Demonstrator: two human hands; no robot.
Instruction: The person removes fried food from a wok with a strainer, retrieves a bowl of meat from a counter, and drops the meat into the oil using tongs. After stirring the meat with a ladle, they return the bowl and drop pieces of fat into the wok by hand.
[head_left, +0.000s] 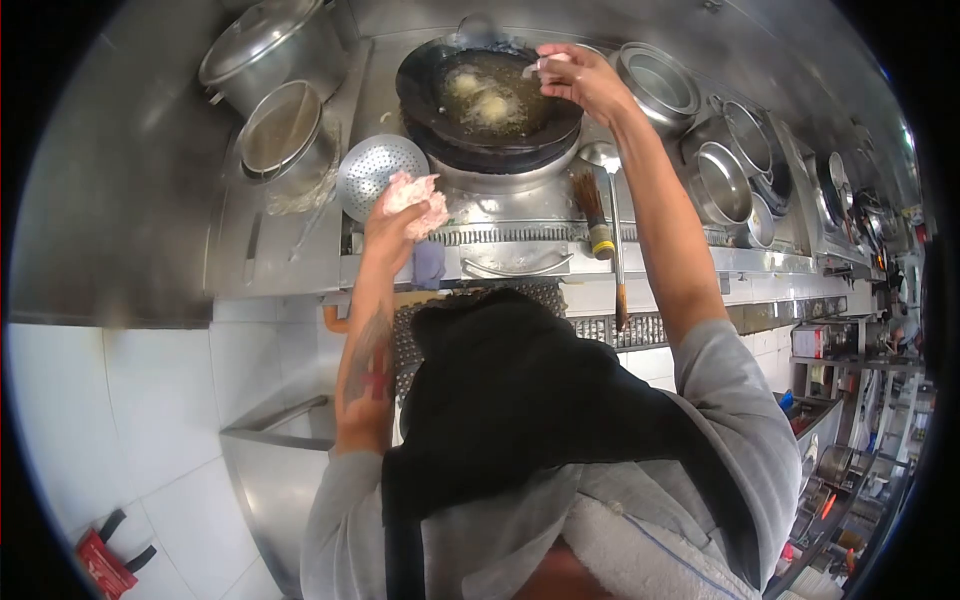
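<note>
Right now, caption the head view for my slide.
Left hand holding pink paste, right hand pinching a pale bit above a wok of bubbling oil.

Bright, fairly even light glints off a steel pot lid (268, 32) at 11 o'clock, while a black apron (530, 400) toward 6 o'clock swallows detail. Fisheye distortion bends and softens crowded shelves (845, 363) between 3 and 4 o'clock; blackness fills the corners.

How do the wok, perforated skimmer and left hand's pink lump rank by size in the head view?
Largest to smallest, as they look:
1. Wok
2. Perforated skimmer, partly covered
3. Pink lump
</note>
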